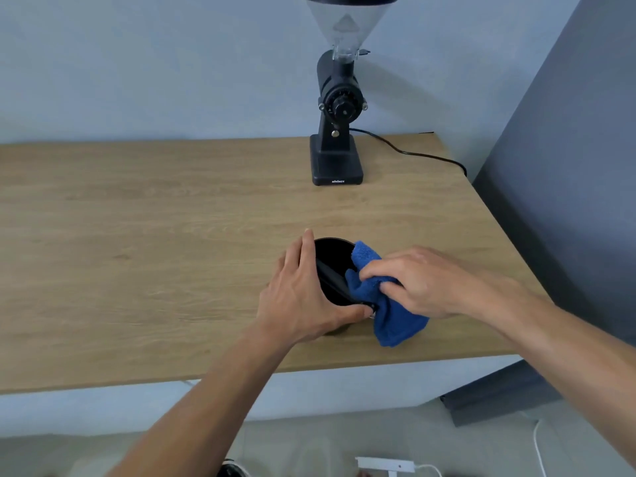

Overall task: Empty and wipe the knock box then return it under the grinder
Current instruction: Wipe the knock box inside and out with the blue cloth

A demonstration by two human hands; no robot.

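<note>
Wipe step under way. Box (332, 259) stands on the desk (137, 253) near the front edge, well apart from the grinder (339, 101) at the back by the wall. Left hand (303, 297) holds the box by its side, fingers (307, 249) wrapped along the wall, thumb at the near rim. Right hand (420, 284) grips the blue cloth (389, 315), fingers (375, 270) clenched on it, and presses it over the right rim and the end of the bar (332, 278). Part of the cloth hangs outside down to the desk.

Progress, judged: the inside looks dark with no grounds showing, so emptying looks done, though the bottom is partly hidden. Wiping is mid-way. Left to do: finish the wipe, drop the cloth, carry the box back under the grinder spout; that spot on the grinder base is free now.

Writing: small pale logo on the front of the grinder base, seems to read "MINIMEX", too small to be sure. No other text readable. Black cord (413, 153) runs from the grinder off to the right.
</note>
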